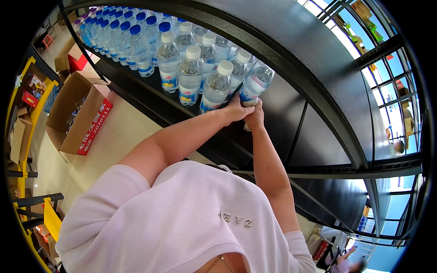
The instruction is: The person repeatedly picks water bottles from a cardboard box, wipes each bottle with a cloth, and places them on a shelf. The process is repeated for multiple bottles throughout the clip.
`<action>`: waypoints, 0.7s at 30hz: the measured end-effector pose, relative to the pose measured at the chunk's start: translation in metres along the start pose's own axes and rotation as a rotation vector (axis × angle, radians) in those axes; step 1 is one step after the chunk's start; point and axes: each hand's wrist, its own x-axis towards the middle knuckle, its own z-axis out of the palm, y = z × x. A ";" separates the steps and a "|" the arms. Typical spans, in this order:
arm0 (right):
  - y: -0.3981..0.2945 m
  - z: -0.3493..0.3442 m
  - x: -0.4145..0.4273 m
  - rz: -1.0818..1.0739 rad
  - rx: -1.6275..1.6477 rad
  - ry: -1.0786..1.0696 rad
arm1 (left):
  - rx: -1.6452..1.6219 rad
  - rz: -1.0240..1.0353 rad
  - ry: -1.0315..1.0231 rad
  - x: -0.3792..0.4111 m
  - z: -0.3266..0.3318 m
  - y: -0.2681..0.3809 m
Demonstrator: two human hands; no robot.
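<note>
A clear plastic bottle (256, 84) with a blue and white label leans to the right at the end of a group on a black shelf. My left hand (236, 110) closes around its lower end, fingers partly behind it. Touching it from the right, my right hand (255, 114) grips a crumpled whitish cloth (251, 102), which also shows below the fingers. Just left of my hands stands an upright white-capped bottle (215, 88), beside several others like it. Farther left are rows of blue-capped water bottles (140, 51). The ends of my fingers are partly hidden.
A black shelf edge (273, 44) arches above the bottles. On the floor at left lies an open cardboard box (76, 119) with small items inside. Yellow-framed racks (29, 126) stand at far left. A person (344, 261) sits at lower right; another shows at far right.
</note>
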 end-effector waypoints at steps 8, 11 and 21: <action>0.005 0.003 0.010 -0.026 0.014 0.031 | 0.011 -0.032 0.032 0.006 0.002 0.007; 0.020 0.011 0.020 -0.037 0.022 0.031 | 0.031 -0.033 0.051 0.000 0.003 0.019; 0.060 0.037 0.048 -0.006 0.327 0.030 | 0.068 0.029 0.088 0.003 0.006 0.017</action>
